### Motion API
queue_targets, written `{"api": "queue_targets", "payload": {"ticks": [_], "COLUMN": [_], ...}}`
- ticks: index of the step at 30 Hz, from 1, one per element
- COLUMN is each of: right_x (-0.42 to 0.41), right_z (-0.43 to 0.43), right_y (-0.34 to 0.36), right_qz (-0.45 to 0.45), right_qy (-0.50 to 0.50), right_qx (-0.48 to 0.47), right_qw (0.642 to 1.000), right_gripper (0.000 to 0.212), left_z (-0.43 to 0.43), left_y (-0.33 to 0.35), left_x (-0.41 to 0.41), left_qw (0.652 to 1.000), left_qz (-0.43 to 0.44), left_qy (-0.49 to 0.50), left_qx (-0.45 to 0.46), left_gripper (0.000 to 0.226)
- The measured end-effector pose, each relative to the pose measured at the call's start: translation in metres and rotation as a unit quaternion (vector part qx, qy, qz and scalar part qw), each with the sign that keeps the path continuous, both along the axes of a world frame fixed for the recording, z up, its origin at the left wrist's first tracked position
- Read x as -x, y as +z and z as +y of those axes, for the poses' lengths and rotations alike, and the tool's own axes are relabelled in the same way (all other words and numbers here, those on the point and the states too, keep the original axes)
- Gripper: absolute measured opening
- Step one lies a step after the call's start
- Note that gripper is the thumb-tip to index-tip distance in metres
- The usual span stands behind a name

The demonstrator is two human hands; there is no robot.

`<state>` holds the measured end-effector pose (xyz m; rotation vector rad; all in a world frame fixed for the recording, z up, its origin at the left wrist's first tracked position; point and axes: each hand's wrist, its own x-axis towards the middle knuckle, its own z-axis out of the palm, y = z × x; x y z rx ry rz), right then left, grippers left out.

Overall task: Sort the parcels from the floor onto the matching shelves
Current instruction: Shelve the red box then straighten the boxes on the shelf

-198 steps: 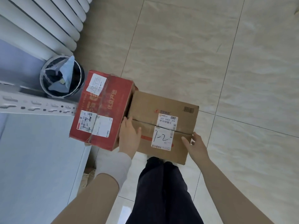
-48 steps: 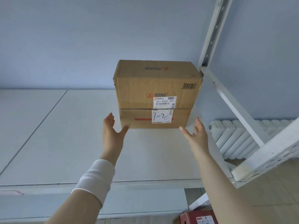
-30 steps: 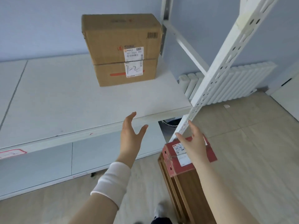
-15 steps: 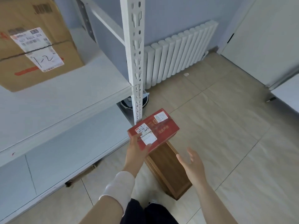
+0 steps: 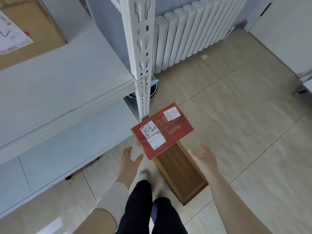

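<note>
A red parcel (image 5: 166, 130) with white labels lies on the far end of a long brown wooden box (image 5: 180, 173) on the floor, beside the shelf post. My left hand (image 5: 129, 160) is open just left of the parcel's near corner, fingers spread, not clearly touching it. My right hand (image 5: 205, 160) is open to the right of the parcel, over the wooden box, holding nothing. A brown cardboard parcel (image 5: 25, 29) with a handwritten label stands on the upper shelf (image 5: 55, 85) at top left.
The white perforated shelf post (image 5: 142, 53) rises just behind the red parcel. A lower shelf (image 5: 70, 149) runs beneath the upper one. A white radiator (image 5: 190, 31) lines the wall, with a bin (image 5: 152, 89) behind the post. Tiled floor spreads to the right.
The view has tilted down and closer to the red parcel. My left hand has come off the parcel's near corner and now hovers beside it; both hands flank the parcel.
</note>
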<state>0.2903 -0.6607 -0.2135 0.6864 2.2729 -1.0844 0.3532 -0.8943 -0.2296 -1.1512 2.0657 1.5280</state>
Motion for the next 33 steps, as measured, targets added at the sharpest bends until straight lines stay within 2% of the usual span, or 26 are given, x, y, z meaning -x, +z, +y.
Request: {"api": "queue_targets", "payload": {"ticks": [3,10,13,17,21,23,25,27,33], "right_x": [0.022,0.065,0.08,0.117,0.161,0.176,0.181,0.18,0.163], "right_z": [0.0,0.006,0.009,0.01,0.0,-0.007,-0.012,-0.013,-0.006], "right_y": [-0.003,-0.038,-0.062,-0.106,-0.154,-0.171,-0.184,-0.193,-0.185], "right_qz": [0.006,0.01,0.014,0.033,0.06,0.063,0.064,0.079,0.092], "right_qy": [0.051,0.092,0.127,0.139,0.149,0.166,0.174,0.157,0.11], "right_qx": [-0.024,-0.017,-0.02,-0.05,-0.065,-0.064,-0.053,-0.038,-0.003], "right_qw": [0.998,0.996,0.992,0.988,0.985,0.982,0.981,0.984,0.99], "right_gripper": [0.069,0.069,0.063,0.075,0.076,0.072,0.06,0.049,0.043], "left_z": [0.0,0.022,0.035,0.039,0.03,0.03,0.036,0.044,0.048], "left_y": [-0.006,-0.043,-0.068,-0.113,-0.167,-0.186,-0.194,-0.198,-0.187], "left_x": [0.003,0.008,0.011,0.029,0.055,0.064,0.067,0.066,0.05], "left_qw": [1.0,0.994,0.988,0.982,0.971,0.968,0.962,0.956,0.949], "left_qz": [-0.001,-0.003,-0.012,-0.02,0.001,0.008,0.026,0.045,0.079], "left_qy": [0.02,0.112,0.148,0.177,0.228,0.24,0.256,0.275,0.29], "left_qx": [0.007,-0.013,-0.041,-0.064,-0.073,-0.073,-0.085,-0.096,-0.095], "left_gripper": [0.062,0.061,0.063,0.068,0.072,0.057,0.033,0.02,0.016]}}
